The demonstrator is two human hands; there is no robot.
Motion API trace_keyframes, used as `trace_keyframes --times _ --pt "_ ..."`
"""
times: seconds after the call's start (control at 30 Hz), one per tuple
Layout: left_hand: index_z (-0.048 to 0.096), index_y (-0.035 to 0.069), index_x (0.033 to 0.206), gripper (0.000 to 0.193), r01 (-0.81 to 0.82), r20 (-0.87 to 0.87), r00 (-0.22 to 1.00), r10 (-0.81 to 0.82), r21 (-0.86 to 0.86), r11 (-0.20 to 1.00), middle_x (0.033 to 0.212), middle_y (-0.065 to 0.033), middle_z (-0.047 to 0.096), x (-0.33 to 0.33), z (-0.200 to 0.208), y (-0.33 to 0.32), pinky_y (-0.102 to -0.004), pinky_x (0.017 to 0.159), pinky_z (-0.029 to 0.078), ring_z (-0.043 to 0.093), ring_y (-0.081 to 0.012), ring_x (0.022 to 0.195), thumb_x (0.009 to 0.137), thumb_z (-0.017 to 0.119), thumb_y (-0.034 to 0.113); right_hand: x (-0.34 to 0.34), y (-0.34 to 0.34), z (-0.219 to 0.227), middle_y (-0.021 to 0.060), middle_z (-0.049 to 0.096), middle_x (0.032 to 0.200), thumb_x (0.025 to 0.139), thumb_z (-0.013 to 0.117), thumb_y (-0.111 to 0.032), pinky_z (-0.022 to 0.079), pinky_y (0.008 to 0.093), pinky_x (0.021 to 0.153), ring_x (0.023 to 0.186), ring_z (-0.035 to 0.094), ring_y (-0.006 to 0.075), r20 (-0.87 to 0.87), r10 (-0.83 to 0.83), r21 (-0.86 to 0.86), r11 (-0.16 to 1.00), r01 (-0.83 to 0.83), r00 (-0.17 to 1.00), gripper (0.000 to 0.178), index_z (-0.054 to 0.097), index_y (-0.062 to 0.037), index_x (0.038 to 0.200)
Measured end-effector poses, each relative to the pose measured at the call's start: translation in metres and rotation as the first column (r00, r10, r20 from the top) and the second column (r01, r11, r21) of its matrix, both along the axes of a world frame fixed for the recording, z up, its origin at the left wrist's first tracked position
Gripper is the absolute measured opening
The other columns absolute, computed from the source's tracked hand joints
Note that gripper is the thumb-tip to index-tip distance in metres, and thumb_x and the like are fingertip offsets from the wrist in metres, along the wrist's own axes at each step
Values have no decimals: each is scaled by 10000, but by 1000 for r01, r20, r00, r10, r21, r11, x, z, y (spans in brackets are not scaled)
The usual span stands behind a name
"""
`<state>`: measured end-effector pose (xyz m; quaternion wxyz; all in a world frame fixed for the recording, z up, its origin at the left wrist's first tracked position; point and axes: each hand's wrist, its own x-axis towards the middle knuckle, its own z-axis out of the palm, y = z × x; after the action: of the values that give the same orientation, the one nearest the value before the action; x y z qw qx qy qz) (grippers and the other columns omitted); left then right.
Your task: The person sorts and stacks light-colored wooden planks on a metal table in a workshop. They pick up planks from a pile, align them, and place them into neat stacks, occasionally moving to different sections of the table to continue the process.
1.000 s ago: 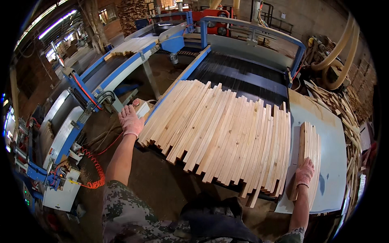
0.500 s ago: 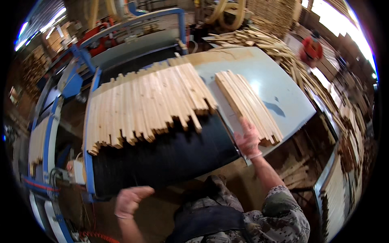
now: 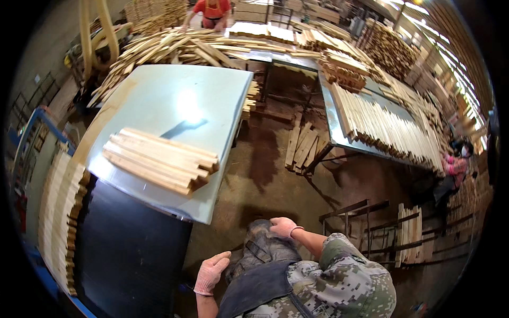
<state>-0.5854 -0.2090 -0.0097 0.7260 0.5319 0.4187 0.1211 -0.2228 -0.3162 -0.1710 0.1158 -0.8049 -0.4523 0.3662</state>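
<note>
My left hand (image 3: pixel 211 273), in a pale pink work glove, is at the lower middle beside my dark apron (image 3: pixel 260 286), fingers stretched out and holding nothing. Close to my dark-trousered leg is my gloved right hand (image 3: pixel 283 227), empty, its fingers loosely extended; whether it touches the cloth I cannot tell. A small stack of wooden strips (image 3: pixel 154 161) lies on the pale blue tabletop (image 3: pixel 217 95), away from both hands. Left of that, a row of strips (image 3: pixel 57 217) rests across the black conveyor belt (image 3: pixel 127 249).
At right, another table (image 3: pixel 330 111) carries a long row of strips (image 3: pixel 382 124). Metal racks (image 3: pixel 366 228) and loose boards (image 3: pixel 303 143) stand near the floor. A person in red (image 3: pixel 212 13) is behind a heap of sticks (image 3: pixel 164 50); another person (image 3: pixel 455 167) stands far right.
My view has swung right, toward the other table and racks. My right hand has left the stack of strips on the pale tabletop and come back near my leg.
</note>
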Motion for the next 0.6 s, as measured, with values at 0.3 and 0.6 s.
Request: trace_keyframes --times 0.3,0.6 --pt "739 -82 1281 362 -286 -102 957 273 -145 947 1264 -158 768 156 -48 22 -347 1067 538 715 -227 1177 1018 691 162 180 -94 -146 172 790 979 901 581 -355 587 471 850 977 761 353 -31 -16 -523 852 -3 999 367 808 -79 985" --pt "636 16 1460 585 469 -282 861 -423 121 875 1467 -161 677 359 -29 73 -352 1172 445 616 -268 1381 1029 659 411 297 -46 -122 26 465 654 814 674 -26 410 378 470 534 517 210 -676 -676 -336 636 695 292 241 491 -116 687"
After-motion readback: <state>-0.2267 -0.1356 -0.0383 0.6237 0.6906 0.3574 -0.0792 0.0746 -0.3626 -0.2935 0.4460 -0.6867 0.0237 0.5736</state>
